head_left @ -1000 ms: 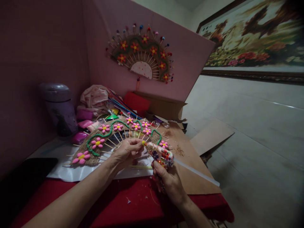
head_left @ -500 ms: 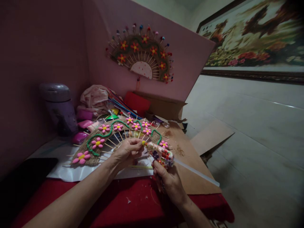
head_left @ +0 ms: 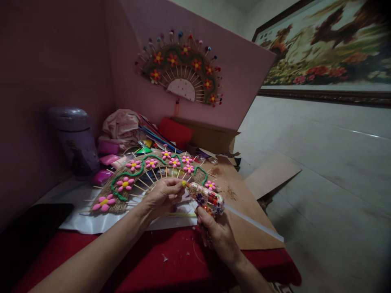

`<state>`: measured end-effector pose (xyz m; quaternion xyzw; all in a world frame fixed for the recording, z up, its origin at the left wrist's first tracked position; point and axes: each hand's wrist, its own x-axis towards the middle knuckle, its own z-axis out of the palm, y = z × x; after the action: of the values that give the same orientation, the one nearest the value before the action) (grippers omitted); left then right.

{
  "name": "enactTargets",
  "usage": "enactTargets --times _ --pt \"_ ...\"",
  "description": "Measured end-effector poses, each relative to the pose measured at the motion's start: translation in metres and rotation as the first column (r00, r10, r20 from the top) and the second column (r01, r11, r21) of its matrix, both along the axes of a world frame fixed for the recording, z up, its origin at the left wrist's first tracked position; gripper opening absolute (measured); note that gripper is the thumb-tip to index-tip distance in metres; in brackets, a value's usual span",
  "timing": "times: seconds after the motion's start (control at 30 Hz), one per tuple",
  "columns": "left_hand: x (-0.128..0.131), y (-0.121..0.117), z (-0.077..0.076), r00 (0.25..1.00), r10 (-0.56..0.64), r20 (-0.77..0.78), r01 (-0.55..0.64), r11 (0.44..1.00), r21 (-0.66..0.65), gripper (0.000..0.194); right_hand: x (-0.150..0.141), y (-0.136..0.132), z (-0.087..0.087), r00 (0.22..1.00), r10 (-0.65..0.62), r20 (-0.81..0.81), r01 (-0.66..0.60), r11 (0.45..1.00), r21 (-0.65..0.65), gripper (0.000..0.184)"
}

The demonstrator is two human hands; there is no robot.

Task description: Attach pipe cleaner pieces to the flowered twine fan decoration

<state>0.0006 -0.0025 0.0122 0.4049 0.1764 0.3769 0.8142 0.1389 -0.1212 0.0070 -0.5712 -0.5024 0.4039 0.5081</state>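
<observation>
Between the thumb and fingertip of my left hand (head_left: pixel 163 193) is a small yellow ball (head_left: pixel 183 184). My right hand (head_left: pixel 216 232) is wrapped round the handle of a flower-patterned glue gun (head_left: pixel 209 199). Its nozzle points left, right beside the yellow ball, and a long white glue stick (head_left: pixel 256 224) juts from its back. Behind my hands lies a fan-shaped craft piece (head_left: pixel 143 173) of twine and thin sticks, with pink clay-like flowers and a wavy green cord on it. My left hand covers part of its inner edge.
A purple canister (head_left: pixel 75 140) stands at the left, near pink packets (head_left: pixel 102 177) and crumpled cloth (head_left: pixel 122 124). A cardboard sheet (head_left: pixel 241 195) lies on the red tablecloth (head_left: pixel 146 260). A finished-looking fan with orange flowers (head_left: pixel 183 65) hangs on the pink board behind. A dark object (head_left: pixel 39 224) sits at left.
Both hands stay almost still. The yellow ball has shifted very slightly left from the glue gun's nozzle. The view has moved only a little.
</observation>
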Motion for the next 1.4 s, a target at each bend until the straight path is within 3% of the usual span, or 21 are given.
enactTargets --times 1.4 --pt "-0.0014 0.0047 -0.0031 0.997 -0.05 0.065 0.053 0.997 -0.055 0.015 -0.0042 -0.0006 -0.0022 0.998 -0.042 -0.055 0.042 0.999 -0.005 0.042"
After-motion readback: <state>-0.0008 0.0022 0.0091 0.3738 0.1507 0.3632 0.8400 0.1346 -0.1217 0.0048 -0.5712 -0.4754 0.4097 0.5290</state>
